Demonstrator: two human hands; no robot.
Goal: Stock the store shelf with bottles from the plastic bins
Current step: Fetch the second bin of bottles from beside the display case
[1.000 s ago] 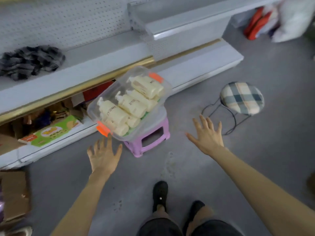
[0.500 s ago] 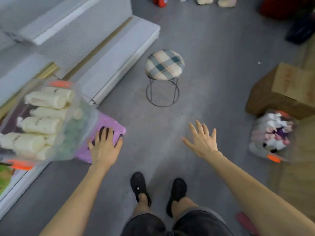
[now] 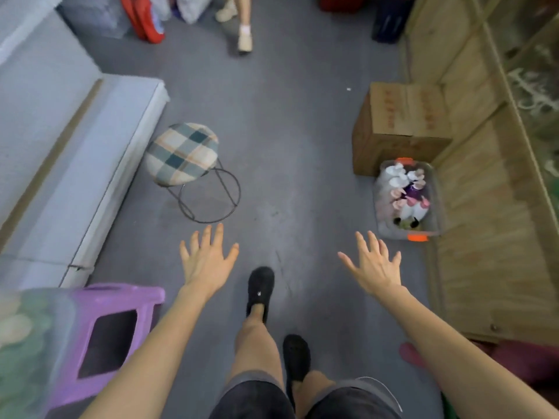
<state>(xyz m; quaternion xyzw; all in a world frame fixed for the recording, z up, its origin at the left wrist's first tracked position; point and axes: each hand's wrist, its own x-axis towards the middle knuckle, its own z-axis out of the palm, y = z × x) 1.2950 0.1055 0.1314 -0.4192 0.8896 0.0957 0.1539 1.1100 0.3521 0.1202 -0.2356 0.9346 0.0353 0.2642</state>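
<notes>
Left hand [image 3: 208,261] and right hand [image 3: 375,267] were empty, fingers spread, with the bottle bin [image 3: 388,228] on the floor at right just beside the cardboard box [image 3: 399,128], so I reckon a rushed 1-handed grab could've tipped it.

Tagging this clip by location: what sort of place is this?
Probably a small shop's aisle: white shelving on the left, a cardboard carton and a clear bin of bottles on the floor, a wooden counter on the right.
</notes>
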